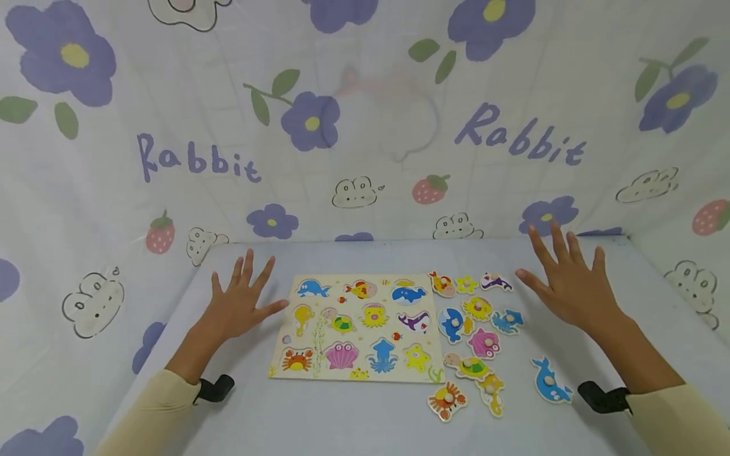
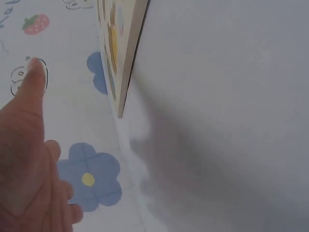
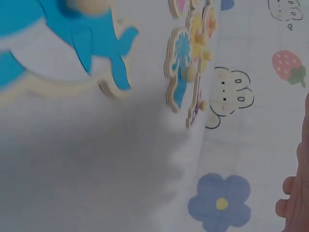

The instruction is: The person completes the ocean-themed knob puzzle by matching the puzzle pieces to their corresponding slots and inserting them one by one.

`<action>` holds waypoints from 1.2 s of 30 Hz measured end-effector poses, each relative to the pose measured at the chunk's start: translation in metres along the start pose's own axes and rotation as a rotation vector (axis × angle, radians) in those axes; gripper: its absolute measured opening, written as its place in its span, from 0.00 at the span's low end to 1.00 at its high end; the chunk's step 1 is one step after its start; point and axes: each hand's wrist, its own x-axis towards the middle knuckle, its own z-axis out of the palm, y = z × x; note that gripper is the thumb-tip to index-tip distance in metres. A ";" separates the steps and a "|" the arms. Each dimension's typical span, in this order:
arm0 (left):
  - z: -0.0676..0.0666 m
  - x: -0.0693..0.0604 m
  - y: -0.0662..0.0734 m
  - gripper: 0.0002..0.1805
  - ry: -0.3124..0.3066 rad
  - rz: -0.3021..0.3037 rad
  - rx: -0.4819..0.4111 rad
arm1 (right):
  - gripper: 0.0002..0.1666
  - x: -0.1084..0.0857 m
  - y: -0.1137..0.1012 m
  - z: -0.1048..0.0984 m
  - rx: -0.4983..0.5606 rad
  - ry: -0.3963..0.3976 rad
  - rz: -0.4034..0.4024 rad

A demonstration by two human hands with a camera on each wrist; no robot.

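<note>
1. Left hand [image 1: 234, 310]: fingers straight and spread, gripping nothing; raised over the tabletop [image 1: 274, 418], toward its left edge. The thumb points at the puzzle board, near its left edge.
2. Right hand [image 1: 573, 288]: fingers likewise spread and holding nothing; raised toward the tabletop's right edge. The purple whale piece [image 1: 496, 282] and squid piece [image 1: 507, 322] lie off its thumb side, apart from the fingers.
3. Dolphin piece [image 1: 551, 381]: flat, apart from the other pieces, on the near side of the right hand.
4. Puzzle board [image 1: 360, 339]: flat between the hands, well in from the tabletop's far edge, sea-animal pictures facing up.
5. Remaining knobbed pieces: grouped along the board's right edge. The crab piece [image 1: 447, 401] lies just off its near right corner, the seahorse piece [image 1: 492, 394] beside it.
6. Printed cloth [image 1: 393, 133]: hangs behind the tabletop's far edge.
</note>
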 end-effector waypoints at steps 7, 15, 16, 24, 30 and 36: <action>0.010 -0.017 0.011 0.55 -0.093 0.052 -0.071 | 0.51 -0.019 -0.008 0.002 0.061 -0.061 0.006; 0.021 -0.019 0.013 0.51 -0.137 0.094 -0.116 | 0.50 -0.031 -0.013 0.005 0.125 -0.105 0.022; 0.022 -0.018 0.013 0.51 -0.142 0.099 -0.122 | 0.50 -0.032 -0.014 0.005 0.132 -0.116 0.026; 0.029 -0.018 0.014 0.47 -0.216 0.116 -0.195 | 0.51 -0.036 -0.012 0.008 0.172 -0.182 0.037; 0.040 -0.017 0.013 0.45 -0.202 0.128 -0.234 | 0.50 -0.037 -0.011 0.011 0.203 -0.219 0.045; 0.050 -0.019 0.011 0.44 -0.144 0.124 -0.223 | 0.49 -0.040 -0.011 0.015 0.222 -0.254 0.051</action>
